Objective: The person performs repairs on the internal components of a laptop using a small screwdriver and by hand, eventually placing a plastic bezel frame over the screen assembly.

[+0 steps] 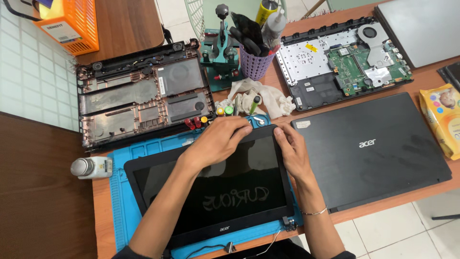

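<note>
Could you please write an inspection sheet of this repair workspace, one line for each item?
Surface: wooden table with a blue work mat.
Job's things: black laptop screen panel lies on the mat, hinges towards the person.
Clutter: laptop bottom case, opened laptop with motherboard, closed black laptop, purple tool cup, white cloth, small white bottle, yellow wipes pack.
Grippers: left hand and right hand both grip the panel's far bezel edge.
Cables: thin wires trail from the hinges.
Surroundings: orange basket, tiled floor.
</note>
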